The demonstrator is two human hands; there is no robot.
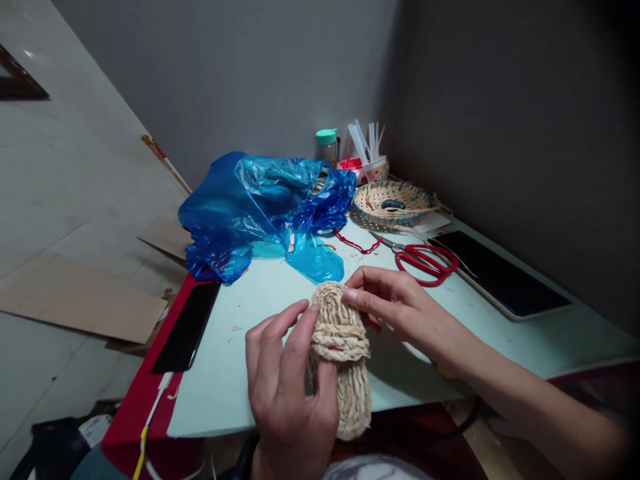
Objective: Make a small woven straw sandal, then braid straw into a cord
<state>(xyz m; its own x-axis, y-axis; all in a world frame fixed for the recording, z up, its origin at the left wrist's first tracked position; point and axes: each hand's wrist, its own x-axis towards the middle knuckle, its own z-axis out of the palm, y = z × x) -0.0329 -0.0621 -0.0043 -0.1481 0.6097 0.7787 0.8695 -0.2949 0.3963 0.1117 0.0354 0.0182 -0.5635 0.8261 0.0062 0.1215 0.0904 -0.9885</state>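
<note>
A small slipper of braided straw (353, 400) is held over the table's front edge, its toe pointing away from me. Two braided bands cross its upper part. My left hand (295, 380) grips it from the left, the thumb tucked at the lower edge of the bands and the fingers along the side. At the toe's right edge, my right hand (383, 297) pinches with thumb and forefinger; its other fingers are partly hidden behind. Beyond the right hand lie red-handled scissors (430, 263), blades partly open, and a red twisted cord (357, 247).
A crumpled blue plastic bag (260, 200) covers the table's back left. Behind stand a woven basket (365, 213) with straw strips, a cup of white sticks (376, 171) and a green-lidded jar (327, 138). A phone (187, 327) lies left, a tablet (500, 270) right.
</note>
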